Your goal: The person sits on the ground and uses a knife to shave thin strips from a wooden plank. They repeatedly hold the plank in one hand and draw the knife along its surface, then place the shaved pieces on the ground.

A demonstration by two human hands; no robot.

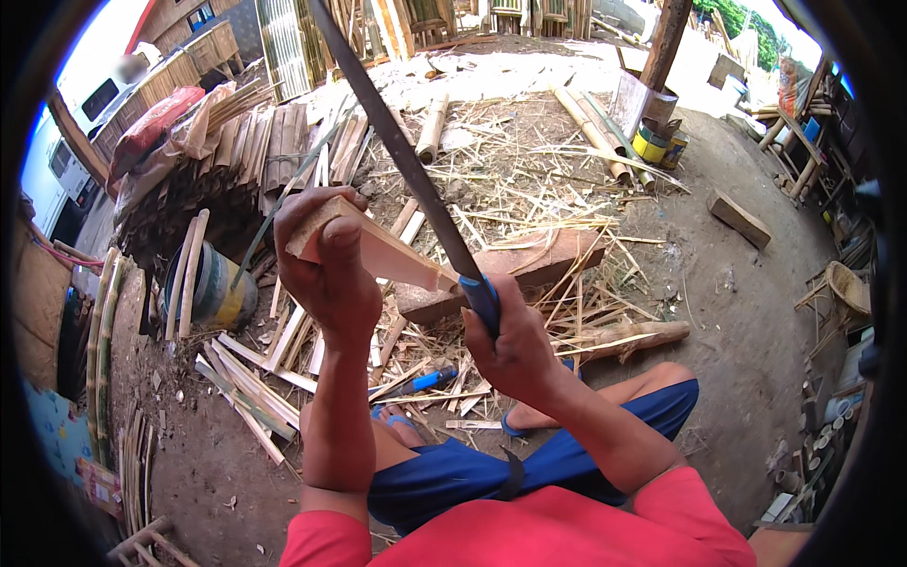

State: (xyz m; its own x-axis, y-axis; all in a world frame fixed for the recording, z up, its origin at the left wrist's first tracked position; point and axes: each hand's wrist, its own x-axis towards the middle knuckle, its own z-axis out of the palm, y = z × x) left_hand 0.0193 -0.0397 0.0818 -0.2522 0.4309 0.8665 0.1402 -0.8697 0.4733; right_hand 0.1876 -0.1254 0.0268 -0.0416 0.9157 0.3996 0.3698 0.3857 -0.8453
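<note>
My left hand (331, 260) is raised, its fingers wrapped round a pale split piece of bamboo or wood (397, 257) that slants down to the right. In my right hand (515, 345) is the blue handle of a machete (411, 165). Its long dark blade points up and away to the left, passing close to the piece's lower end; whether they touch I cannot tell. Below both hands a thick wooden block (543, 265) lies among shavings. Another blue-handled tool (425, 381) rests on the ground near my feet.
Split bamboo strips (250, 397) lie at left, near a bucket (222, 293) with poles in it. Stacked bamboo pieces (246, 146) stand behind. A bamboo length (624, 340) lies right of the shavings. Farther right are a wooden block (739, 219) and a post (666, 47).
</note>
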